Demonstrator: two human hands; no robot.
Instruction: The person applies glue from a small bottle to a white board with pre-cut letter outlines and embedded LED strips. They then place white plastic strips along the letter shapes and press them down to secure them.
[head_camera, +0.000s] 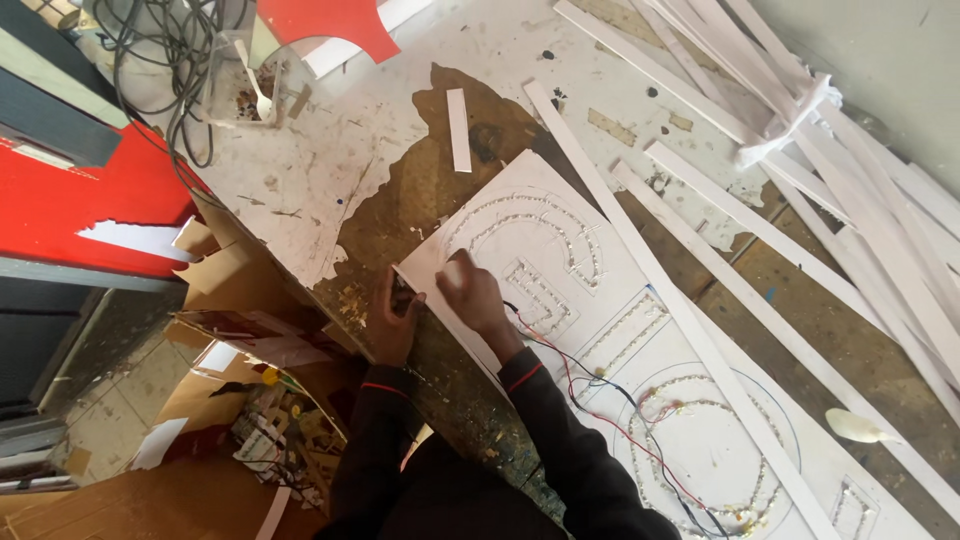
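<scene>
Worn, paint-chipped workbench (330, 150), loose white strips (800, 150) piled far right. Long white board (600, 290) with rows of small lights runs from centre to near right, red and black wires (600, 400) across it. Right hand (472, 295) clenched, pressing on board's left end. Left hand (392, 318) grasps the board's left edge.

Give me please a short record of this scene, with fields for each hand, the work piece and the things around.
Left hand: at the board's near edge, holding a small dark thing; what it is cannot be told.
Right hand: fingers pressed on the board, beside the dotted outlines.
White board: flat on the bench, letter shapes outlined with rows of small lights.
Wires: red and black, running across the board.
White strips: many long ones, piled at the right.
Workbench: worn, paint peeling.
</scene>
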